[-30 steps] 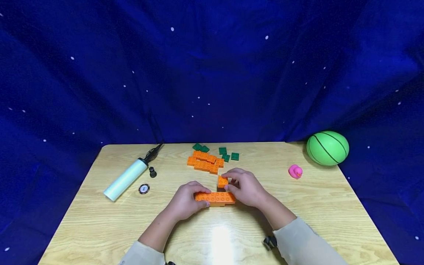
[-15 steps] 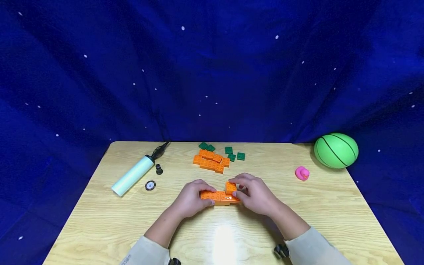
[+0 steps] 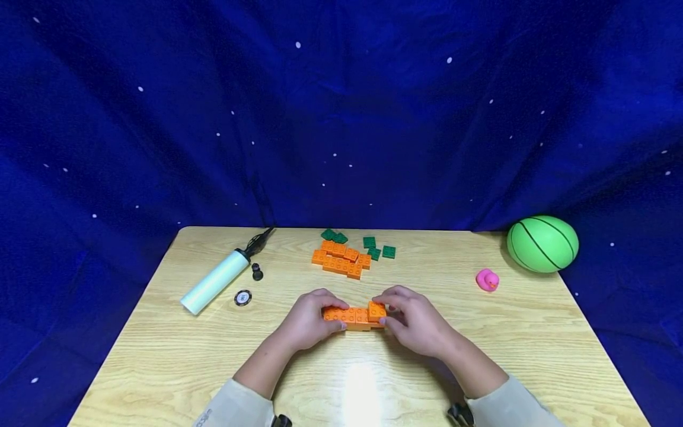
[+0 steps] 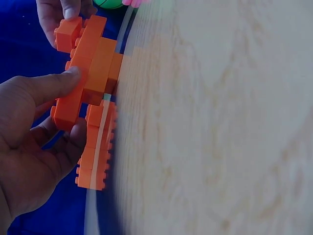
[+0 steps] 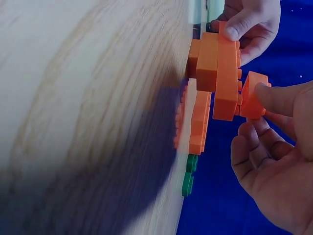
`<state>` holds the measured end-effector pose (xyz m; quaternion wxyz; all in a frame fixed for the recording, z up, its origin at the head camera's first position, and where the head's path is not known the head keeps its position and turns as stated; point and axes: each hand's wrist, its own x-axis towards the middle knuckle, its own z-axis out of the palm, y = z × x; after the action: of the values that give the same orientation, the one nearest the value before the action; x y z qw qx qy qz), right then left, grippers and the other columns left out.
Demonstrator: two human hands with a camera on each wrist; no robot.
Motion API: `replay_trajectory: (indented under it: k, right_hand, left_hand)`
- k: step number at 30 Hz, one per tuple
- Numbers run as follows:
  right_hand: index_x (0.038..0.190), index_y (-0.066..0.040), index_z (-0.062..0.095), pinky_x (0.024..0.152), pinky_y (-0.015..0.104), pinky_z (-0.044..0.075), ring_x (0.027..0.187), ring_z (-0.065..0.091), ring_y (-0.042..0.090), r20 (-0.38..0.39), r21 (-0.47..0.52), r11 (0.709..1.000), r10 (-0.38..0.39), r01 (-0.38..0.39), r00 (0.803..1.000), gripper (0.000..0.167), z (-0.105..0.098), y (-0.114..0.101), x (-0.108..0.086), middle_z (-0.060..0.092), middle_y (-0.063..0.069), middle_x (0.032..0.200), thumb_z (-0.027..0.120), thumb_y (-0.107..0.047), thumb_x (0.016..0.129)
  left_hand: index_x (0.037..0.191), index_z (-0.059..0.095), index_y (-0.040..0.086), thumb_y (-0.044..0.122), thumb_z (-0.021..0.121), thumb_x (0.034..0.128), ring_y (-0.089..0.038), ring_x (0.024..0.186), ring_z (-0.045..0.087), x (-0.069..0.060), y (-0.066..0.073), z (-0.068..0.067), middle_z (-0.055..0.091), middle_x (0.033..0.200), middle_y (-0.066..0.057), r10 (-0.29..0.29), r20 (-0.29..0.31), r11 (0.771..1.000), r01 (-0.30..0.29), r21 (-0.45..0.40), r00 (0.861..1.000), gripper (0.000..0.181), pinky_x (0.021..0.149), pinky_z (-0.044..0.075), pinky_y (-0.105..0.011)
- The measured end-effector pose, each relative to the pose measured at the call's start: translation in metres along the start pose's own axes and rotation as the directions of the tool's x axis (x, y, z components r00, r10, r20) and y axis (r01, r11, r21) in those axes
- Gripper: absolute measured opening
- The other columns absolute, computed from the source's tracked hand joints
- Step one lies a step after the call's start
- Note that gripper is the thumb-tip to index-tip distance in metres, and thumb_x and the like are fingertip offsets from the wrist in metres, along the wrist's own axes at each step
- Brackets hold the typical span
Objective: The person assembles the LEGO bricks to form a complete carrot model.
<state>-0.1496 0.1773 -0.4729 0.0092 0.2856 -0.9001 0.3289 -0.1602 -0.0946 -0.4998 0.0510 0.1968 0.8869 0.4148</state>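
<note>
A stepped stack of orange toy building bricks (image 3: 363,316) stands on the table, its long top row wider than the layers below. My left hand (image 3: 308,320) grips the left end of that row between thumb and fingers. At the right end my right hand (image 3: 418,320) pinches a small square orange brick (image 3: 377,311), with thumb on the near side and fingers behind. In the right wrist view the small brick (image 5: 254,95) sits slightly tilted against the studs of the top row (image 5: 227,78), and a narrow gap shows. The left wrist view shows the layered stack (image 4: 100,63) from the side.
Behind the hands lie loose orange bricks (image 3: 336,265) and several green bricks (image 3: 389,252). To the left are a hand pump (image 3: 214,281), a black pawn-shaped piece (image 3: 257,273) and a round chip (image 3: 242,298). A pink duck (image 3: 488,280) and green ball (image 3: 542,244) stand right.
My right hand has brought the small orange brick from behind the stack onto its right end. My left hand keeps its grip on the left end. The head view has shifted slightly.
</note>
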Motion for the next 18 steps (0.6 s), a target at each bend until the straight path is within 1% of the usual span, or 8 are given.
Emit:
replay_trajectory:
  k: [1,6,10,11,13,16,18]
  right_hand:
    - [0.129,-0.013,0.072,0.076,0.027,0.055,0.093,0.062,0.015,-0.001,0.001,1.0,0.004,-0.004,1.0,0.035,0.0001,-0.0002,-0.0008,0.064,-0.003,0.123,0.076,-0.012,0.095]
    - [0.129,-0.014,0.072,0.07,0.025,0.053,0.082,0.059,0.012,0.004,0.008,0.999,0.034,-0.034,0.999,0.035,0.0007,-0.0009,-0.0039,0.063,-0.004,0.123,0.076,-0.012,0.094]
    - [0.129,-0.011,0.071,0.071,0.025,0.054,0.076,0.057,0.007,0.001,0.014,0.999,0.043,-0.043,0.999,0.036,0.0019,-0.0002,-0.0057,0.063,-0.004,0.124,0.076,-0.012,0.094]
    - [0.129,-0.011,0.07,0.073,0.026,0.055,0.078,0.058,0.006,0.0,0.018,0.999,0.044,-0.044,0.999,0.036,0.0022,0.0001,-0.0061,0.062,-0.004,0.124,0.076,-0.011,0.094]
    - [0.129,-0.011,0.07,0.078,0.027,0.057,0.085,0.061,0.007,-0.002,0.026,0.999,0.048,-0.048,0.999,0.036,0.0029,0.0007,-0.0068,0.062,-0.003,0.125,0.076,-0.01,0.094]
    - [0.128,-0.011,0.069,0.087,0.03,0.059,0.1,0.065,0.012,-0.004,0.052,0.997,0.052,-0.051,0.999,0.036,0.0038,0.0018,-0.0075,0.062,-0.003,0.125,0.076,-0.006,0.093]
    - [0.128,-0.012,0.069,0.09,0.034,0.059,0.109,0.064,0.015,-0.012,0.057,0.997,0.046,-0.045,0.999,0.036,0.0046,0.003,-0.0076,0.062,-0.002,0.124,0.076,-0.004,0.093]
  left_hand:
    - [0.11,0.079,0.023,0.02,0.088,0.0843,-0.014,0.108,0.063,-0.0001,-0.0001,0.0,0.067,0.107,0.012,0.001,0.0,1.0,-0.001,0.0,1.0,0.028,0.1,0.052,-0.04]
    - [0.111,0.079,0.022,0.021,0.089,0.0841,-0.014,0.108,0.064,-0.0005,-0.0005,0.0002,0.067,0.107,0.012,0.004,-0.005,1.0,-0.004,0.01,1.0,0.028,0.1,0.052,-0.039]
    - [0.11,0.08,0.022,0.02,0.089,0.0838,-0.014,0.108,0.064,-0.0002,-0.0006,0.0004,0.067,0.107,0.012,0.01,-0.008,1.0,-0.01,0.008,1.0,0.028,0.1,0.052,-0.039]
    - [0.11,0.08,0.022,0.02,0.089,0.0837,-0.014,0.108,0.064,-0.0002,-0.0006,0.0004,0.067,0.106,0.012,0.01,-0.007,1.0,-0.01,0.006,1.0,0.028,0.1,0.052,-0.039]
    - [0.11,0.08,0.022,0.02,0.089,0.0837,-0.014,0.108,0.064,-0.0001,-0.0005,0.0005,0.067,0.106,0.012,0.01,-0.007,1.0,-0.01,0.002,1.0,0.028,0.1,0.052,-0.039]
    - [0.11,0.079,0.023,0.021,0.089,0.0838,-0.014,0.108,0.064,-0.0001,-0.0003,0.0004,0.067,0.106,0.013,0.002,-0.004,1.0,-0.002,0.001,1.0,0.028,0.1,0.052,-0.039]
    - [0.11,0.079,0.023,0.021,0.089,0.0839,-0.014,0.108,0.063,0.0003,-0.0001,0.0003,0.067,0.106,0.013,0.0,-0.003,1.0,0.0,0.003,1.0,0.027,0.1,0.052,-0.039]
